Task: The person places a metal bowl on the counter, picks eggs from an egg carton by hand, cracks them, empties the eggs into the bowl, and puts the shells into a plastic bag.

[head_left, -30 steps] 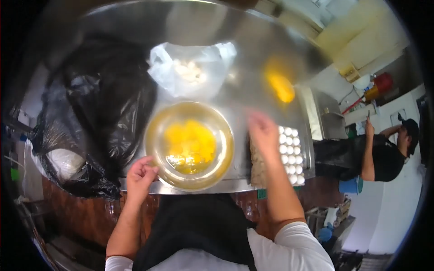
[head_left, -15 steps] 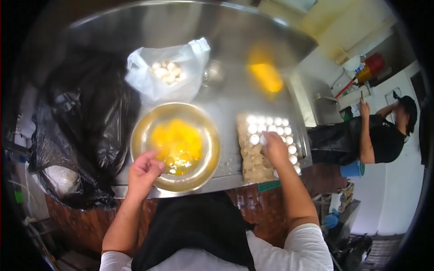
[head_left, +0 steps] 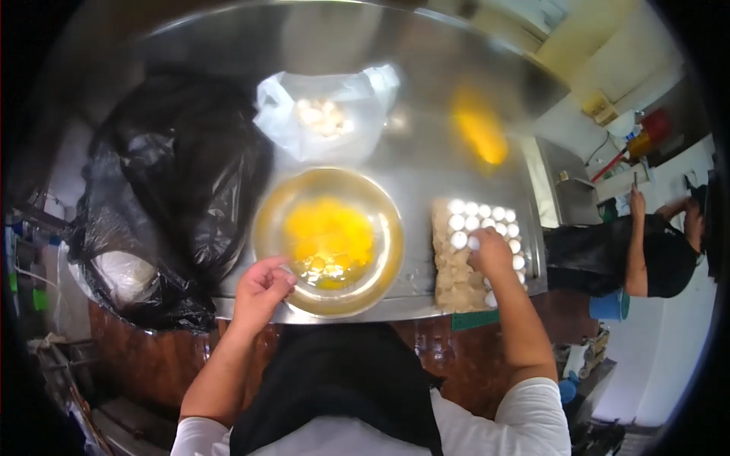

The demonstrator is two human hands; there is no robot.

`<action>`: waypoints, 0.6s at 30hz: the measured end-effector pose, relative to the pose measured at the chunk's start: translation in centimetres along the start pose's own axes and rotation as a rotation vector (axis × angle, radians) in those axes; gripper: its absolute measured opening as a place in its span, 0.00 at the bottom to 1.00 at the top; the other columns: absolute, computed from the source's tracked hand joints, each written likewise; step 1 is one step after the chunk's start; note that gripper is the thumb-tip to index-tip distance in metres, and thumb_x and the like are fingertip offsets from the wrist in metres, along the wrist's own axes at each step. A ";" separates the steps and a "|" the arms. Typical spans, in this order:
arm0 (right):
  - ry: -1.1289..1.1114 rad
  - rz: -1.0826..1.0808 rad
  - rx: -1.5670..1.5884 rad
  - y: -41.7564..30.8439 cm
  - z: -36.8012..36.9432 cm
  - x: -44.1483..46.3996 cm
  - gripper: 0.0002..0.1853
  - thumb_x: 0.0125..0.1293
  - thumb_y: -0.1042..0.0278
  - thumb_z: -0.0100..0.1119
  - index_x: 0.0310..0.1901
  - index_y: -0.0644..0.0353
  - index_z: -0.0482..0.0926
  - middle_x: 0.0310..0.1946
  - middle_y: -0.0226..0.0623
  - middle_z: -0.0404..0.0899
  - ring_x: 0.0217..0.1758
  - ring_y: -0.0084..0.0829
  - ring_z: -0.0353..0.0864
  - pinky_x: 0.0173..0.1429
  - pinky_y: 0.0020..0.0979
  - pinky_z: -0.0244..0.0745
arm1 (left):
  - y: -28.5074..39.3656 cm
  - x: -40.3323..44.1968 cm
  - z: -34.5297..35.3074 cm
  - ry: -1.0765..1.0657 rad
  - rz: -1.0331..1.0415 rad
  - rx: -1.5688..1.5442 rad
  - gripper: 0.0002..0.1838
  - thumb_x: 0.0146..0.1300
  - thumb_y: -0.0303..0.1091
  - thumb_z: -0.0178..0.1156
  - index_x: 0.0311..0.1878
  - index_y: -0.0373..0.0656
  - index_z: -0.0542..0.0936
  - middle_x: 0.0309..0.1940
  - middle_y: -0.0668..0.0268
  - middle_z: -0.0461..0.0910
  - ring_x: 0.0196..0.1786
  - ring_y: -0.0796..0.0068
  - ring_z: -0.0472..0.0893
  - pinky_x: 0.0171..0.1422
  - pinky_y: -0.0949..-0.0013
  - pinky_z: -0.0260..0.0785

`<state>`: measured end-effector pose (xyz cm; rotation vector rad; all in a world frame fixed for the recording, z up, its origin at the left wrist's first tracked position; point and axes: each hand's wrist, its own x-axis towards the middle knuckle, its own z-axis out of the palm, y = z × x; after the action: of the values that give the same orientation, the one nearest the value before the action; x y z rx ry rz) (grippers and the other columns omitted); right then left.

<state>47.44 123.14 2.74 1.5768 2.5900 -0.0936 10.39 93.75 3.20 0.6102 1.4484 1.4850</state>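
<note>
Brown pulp tray [head_left: 453,277]: cups space eggs [head_left: 457,222] for your right hand [head_left: 494,254], gripping one; your left hand [head_left: 260,295], half-open, flanks the steel bowl [head_left: 390,228].

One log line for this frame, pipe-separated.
right hand: on egg at carton | left hand: beside yolk bowl | shell bag: behind bowl
</note>
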 end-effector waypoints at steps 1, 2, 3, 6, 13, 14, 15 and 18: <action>-0.005 0.036 0.034 0.1 0.3 0.0 0.24 0.49 0.71 0.67 0.52 0.53 0.77 0.47 0.41 0.77 0.50 0.45 0.79 0.55 0.44 0.76 | 0.1 0.0 0.0 -0.009 0.007 -0.003 0.18 0.65 0.25 0.62 0.58 0.36 0.75 0.33 0.69 0.81 0.35 0.82 0.79 0.40 0.77 0.72; -0.011 0.075 0.066 -0.1 0.3 0.0 0.24 0.49 0.70 0.66 0.52 0.54 0.77 0.48 0.41 0.77 0.50 0.45 0.79 0.55 0.44 0.76 | 0.3 0.1 0.0 -0.022 0.013 -0.007 0.18 0.65 0.25 0.62 0.58 0.36 0.75 0.34 0.69 0.81 0.35 0.82 0.79 0.40 0.77 0.72; -0.020 0.091 0.088 -0.1 -0.1 -0.2 0.22 0.51 0.70 0.65 0.51 0.56 0.76 0.49 0.43 0.77 0.50 0.46 0.79 0.54 0.45 0.76 | 0.4 0.2 0.1 -0.021 0.013 0.002 0.18 0.65 0.25 0.62 0.58 0.36 0.76 0.34 0.69 0.81 0.35 0.82 0.79 0.41 0.77 0.72; 0.273 0.164 0.238 -0.2 0.2 -0.8 0.22 0.49 0.70 0.66 0.49 0.58 0.76 0.47 0.45 0.77 0.50 0.48 0.78 0.54 0.44 0.75 | 0.4 0.3 0.0 -0.029 0.018 0.008 0.18 0.65 0.25 0.61 0.58 0.36 0.76 0.34 0.69 0.81 0.35 0.82 0.79 0.41 0.77 0.72; -0.005 0.675 2.333 -6.6 -1.6 -5.7 0.24 0.72 0.47 0.36 0.42 0.58 0.76 0.22 0.28 0.77 0.21 0.24 0.77 0.22 0.26 0.73 | 0.0 1.1 0.0 -0.017 -0.030 0.068 0.17 0.61 0.28 0.66 0.53 0.36 0.79 0.35 0.70 0.82 0.37 0.83 0.78 0.43 0.77 0.70; -0.200 0.634 2.414 -8.0 -1.6 -7.1 0.25 0.72 0.46 0.35 0.41 0.58 0.77 0.22 0.29 0.77 0.22 0.25 0.78 0.23 0.27 0.76 | 0.3 1.2 0.3 -0.028 -0.035 0.075 0.17 0.61 0.29 0.66 0.53 0.35 0.79 0.36 0.70 0.82 0.37 0.83 0.77 0.44 0.77 0.70; -0.295 0.677 2.427 -9.3 -0.7 -8.2 0.25 0.72 0.46 0.35 0.42 0.59 0.78 0.23 0.30 0.78 0.22 0.26 0.79 0.25 0.27 0.78 | 0.6 1.3 0.5 -0.036 -0.037 0.083 0.17 0.61 0.29 0.66 0.53 0.35 0.79 0.36 0.71 0.81 0.37 0.83 0.77 0.44 0.77 0.70; -0.355 0.621 2.113 -11.2 2.0 -10.7 0.23 0.73 0.49 0.43 0.49 0.62 0.78 0.39 0.42 0.83 0.33 0.33 0.83 0.38 0.32 0.80 | 0.4 1.9 0.6 -0.056 -0.018 0.126 0.18 0.62 0.29 0.65 0.55 0.35 0.78 0.35 0.70 0.81 0.38 0.82 0.78 0.45 0.77 0.71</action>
<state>42.52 108.31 2.03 1.8795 0.8227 -3.1109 10.01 95.75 3.18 0.7078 1.5078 1.3596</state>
